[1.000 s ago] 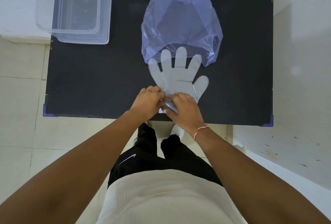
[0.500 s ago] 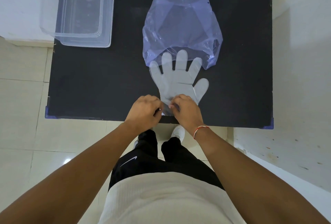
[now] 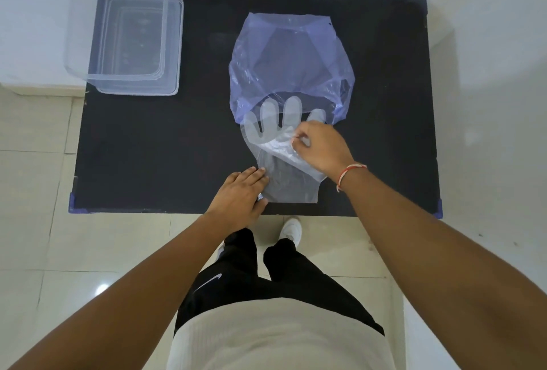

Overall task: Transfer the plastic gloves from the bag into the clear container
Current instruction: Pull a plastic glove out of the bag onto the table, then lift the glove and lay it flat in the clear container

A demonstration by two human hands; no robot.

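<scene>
A translucent blue bag lies on the black table, its mouth facing me. Thin clear plastic gloves stick out of that mouth, fingers still under the bag's edge. My right hand pinches the top glove layer near the palm and holds it lifted, so the cuff end hangs as a loose sheet. My left hand grips the cuff's left edge near the table's front edge. The clear container stands at the far left corner; nothing shows inside it.
The container overhangs the table's left edge slightly. White wall runs behind and to the right of the table. Tiled floor, my legs and a white shoe are below the front edge.
My right hand has moved from the cuff up and right toward the bag, pulling a glove layer open. My left hand stayed at the cuff. The camera tilted slightly.
</scene>
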